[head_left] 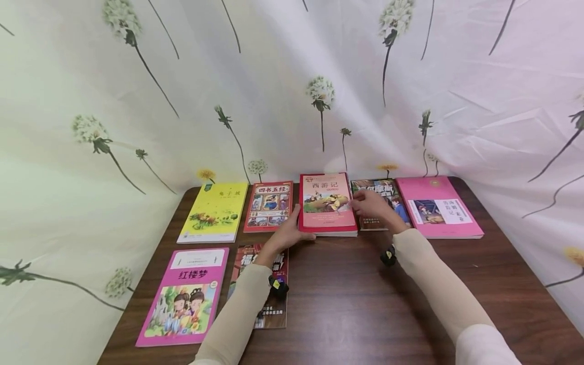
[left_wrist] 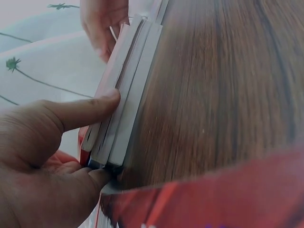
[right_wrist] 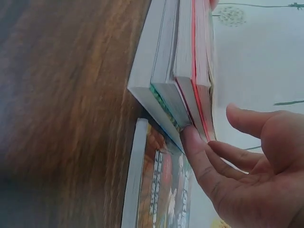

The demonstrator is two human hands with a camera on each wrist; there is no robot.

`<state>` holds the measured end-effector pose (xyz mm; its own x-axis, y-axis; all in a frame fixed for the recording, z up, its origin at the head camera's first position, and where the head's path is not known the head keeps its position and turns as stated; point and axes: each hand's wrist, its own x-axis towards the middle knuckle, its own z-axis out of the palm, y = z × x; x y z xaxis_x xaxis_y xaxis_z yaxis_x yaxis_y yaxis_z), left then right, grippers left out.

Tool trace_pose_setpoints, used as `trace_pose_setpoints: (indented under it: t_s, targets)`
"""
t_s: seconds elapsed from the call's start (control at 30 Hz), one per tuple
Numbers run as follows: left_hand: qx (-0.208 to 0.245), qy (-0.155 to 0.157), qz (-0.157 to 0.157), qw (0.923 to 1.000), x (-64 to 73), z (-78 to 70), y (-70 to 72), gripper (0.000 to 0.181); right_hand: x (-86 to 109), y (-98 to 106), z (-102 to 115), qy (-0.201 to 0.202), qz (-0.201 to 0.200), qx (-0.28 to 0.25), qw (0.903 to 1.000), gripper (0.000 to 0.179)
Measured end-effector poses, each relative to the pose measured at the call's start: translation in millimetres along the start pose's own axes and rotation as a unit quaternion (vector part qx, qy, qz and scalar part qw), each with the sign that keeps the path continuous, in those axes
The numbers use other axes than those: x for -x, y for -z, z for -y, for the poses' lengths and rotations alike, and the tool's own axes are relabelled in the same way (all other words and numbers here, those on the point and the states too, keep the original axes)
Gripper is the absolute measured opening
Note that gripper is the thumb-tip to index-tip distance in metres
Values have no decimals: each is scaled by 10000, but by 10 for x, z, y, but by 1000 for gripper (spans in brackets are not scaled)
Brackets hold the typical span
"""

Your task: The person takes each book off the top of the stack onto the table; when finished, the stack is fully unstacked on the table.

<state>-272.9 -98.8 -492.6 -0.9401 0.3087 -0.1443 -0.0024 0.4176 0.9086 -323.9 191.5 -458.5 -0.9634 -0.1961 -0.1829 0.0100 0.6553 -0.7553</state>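
Book stack [head_left: 326, 203] at 12 o'clock on the tabletop [head_left: 347, 294], between your two hands.
Take the stack as dial centre. Your left hand [head_left: 286, 233] sits at 8 o'clock, thumb spread from the fingers and laid straight against the page edges, fingers touching the adjoining side. Your right hand [head_left: 373, 207] sits at 3 o'clock, thumb spread clear, fingertips touching the stack's near-side corner region. The red comic-panel book [head_left: 269, 205] lies at 9 o'clock, with the yellow book [head_left: 216, 210] beyond it. The dark-covered book [head_left: 383, 186] lies at 3 o'clock, partly behind your right hand, with the pink book [head_left: 440, 203] beyond. The magenta book [head_left: 184, 299] lies at 8 o'clock.
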Motion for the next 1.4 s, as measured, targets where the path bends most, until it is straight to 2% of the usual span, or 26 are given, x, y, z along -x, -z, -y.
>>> trace_pose_setpoints:
  t_s: [0.23, 0.5, 0.77, 0.97, 1.13, 1.4]
  targets:
    - [158, 108, -27, 9998, -20, -18, 1, 120, -116, -52, 27, -235, -56, 123, 9996, 62]
    - [169, 326, 97, 9993, -17, 17, 28, 119, -155, -100, 9, -648, 89, -285, 9975, 65]
    - [337, 334, 201, 9987, -1, -3, 43, 117, -148, -102, -17, -545, -32, -339, 9979, 58]
    - [460, 229, 226, 9984, -3, 16, 68, 116, -152, -47, -13, -585, -146, -444, 9972, 43]
    - [775, 129, 347, 9963, 1, 42, 101, 114, -135, 17, -5, -694, -176, -477, 9963, 32]
    - [1152, 139, 511, 9919, -25, 88, 141, 111, -111, 52, -34, -789, -178, -395, 9959, 23]
